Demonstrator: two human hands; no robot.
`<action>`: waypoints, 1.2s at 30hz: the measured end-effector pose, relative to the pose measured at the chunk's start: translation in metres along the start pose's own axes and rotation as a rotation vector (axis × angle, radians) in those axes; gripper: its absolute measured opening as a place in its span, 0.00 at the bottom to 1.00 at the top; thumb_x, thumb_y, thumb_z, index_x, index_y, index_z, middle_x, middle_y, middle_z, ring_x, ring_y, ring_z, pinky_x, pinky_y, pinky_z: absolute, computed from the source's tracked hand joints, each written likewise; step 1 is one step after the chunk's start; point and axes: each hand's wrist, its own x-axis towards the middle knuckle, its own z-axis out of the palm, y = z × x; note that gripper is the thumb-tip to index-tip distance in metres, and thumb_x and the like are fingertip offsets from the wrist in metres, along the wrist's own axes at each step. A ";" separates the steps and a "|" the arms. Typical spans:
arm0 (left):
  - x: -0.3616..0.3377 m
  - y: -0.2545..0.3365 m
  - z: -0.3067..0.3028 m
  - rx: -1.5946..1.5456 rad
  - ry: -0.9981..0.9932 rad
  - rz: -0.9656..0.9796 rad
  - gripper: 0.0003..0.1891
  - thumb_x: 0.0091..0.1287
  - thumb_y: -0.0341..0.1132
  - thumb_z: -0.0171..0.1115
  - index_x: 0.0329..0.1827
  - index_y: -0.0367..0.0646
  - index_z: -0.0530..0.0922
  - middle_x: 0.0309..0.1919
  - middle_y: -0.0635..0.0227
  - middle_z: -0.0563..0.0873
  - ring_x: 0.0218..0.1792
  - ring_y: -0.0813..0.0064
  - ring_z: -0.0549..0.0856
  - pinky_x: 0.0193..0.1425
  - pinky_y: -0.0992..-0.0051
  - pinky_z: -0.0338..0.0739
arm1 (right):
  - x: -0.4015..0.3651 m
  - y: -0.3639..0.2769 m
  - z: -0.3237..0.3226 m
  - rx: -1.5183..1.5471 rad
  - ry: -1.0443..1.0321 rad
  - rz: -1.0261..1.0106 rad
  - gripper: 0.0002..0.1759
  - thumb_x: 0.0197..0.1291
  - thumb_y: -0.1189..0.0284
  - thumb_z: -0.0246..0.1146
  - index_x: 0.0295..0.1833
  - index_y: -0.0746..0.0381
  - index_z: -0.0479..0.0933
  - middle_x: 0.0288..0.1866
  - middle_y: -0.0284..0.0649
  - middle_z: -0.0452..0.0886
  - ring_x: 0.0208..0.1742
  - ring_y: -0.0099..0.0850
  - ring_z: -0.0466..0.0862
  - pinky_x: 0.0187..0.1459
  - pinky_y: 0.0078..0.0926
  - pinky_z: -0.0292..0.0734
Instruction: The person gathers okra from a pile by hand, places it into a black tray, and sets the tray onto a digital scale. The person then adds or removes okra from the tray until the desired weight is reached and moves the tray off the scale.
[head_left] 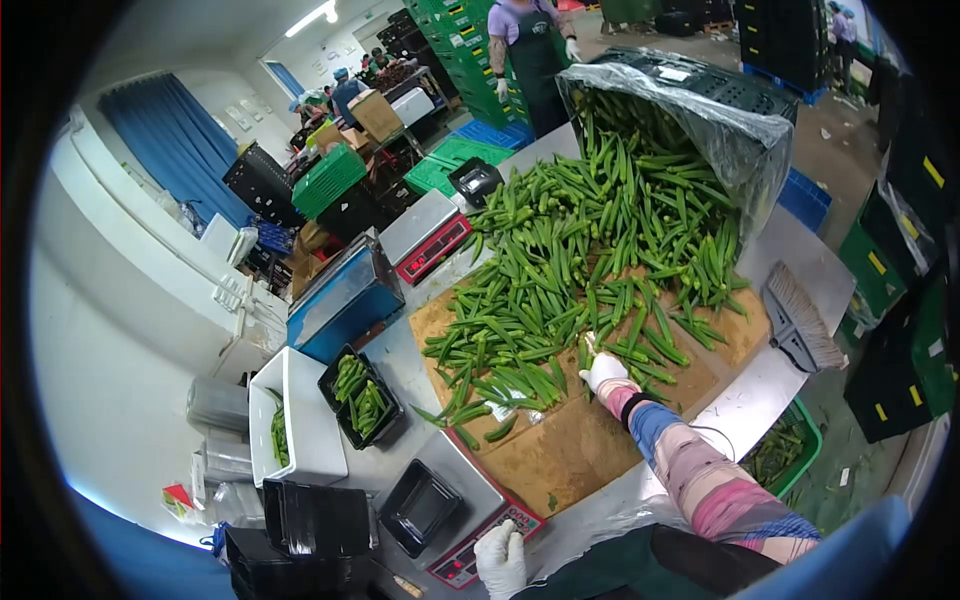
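A large heap of green okra [560, 240] spreads over a brown board [570, 450] and spills from a tipped, plastic-lined crate [760, 150]. My right hand [606, 372], in a white glove, reaches to the heap's near edge; its fingertips are among the okra, and what they hold is too small to make out. Low in the view, my left hand [500, 558], also gloved, is curled beside a red scale [460, 565]. An empty black tray [420, 507] rests on that scale. Another black tray [362, 398] holds okra in two compartments.
A white bin [300, 420] and stacked black trays [318, 518] stand left. Behind them are a blue box [345, 300] and a second scale [430, 235]. A brush [800, 318] lies right. A person in a dark apron [535, 65] stands beyond the table.
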 end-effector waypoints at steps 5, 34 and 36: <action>0.001 -0.014 0.004 -0.064 0.008 0.020 0.14 0.71 0.30 0.66 0.58 0.42 0.84 0.53 0.57 0.86 0.55 0.59 0.83 0.62 0.66 0.77 | 0.011 0.031 0.005 0.315 -0.066 -0.139 0.24 0.55 0.59 0.76 0.45 0.68 0.80 0.33 0.48 0.88 0.31 0.40 0.88 0.37 0.37 0.82; 0.005 -0.051 0.067 -0.387 -0.301 0.098 0.12 0.66 0.26 0.69 0.51 0.36 0.86 0.44 0.58 0.87 0.47 0.65 0.86 0.56 0.68 0.80 | -0.221 0.258 -0.058 -0.179 0.441 0.239 0.38 0.49 0.58 0.75 0.64 0.64 0.75 0.70 0.56 0.72 0.67 0.59 0.71 0.65 0.52 0.73; 0.001 -0.048 0.065 -0.390 -0.308 0.041 0.12 0.66 0.28 0.69 0.52 0.37 0.87 0.44 0.57 0.88 0.48 0.63 0.86 0.57 0.67 0.79 | -0.219 0.242 -0.053 -0.308 0.422 0.297 0.43 0.50 0.57 0.75 0.69 0.65 0.71 0.73 0.57 0.68 0.69 0.62 0.68 0.65 0.55 0.72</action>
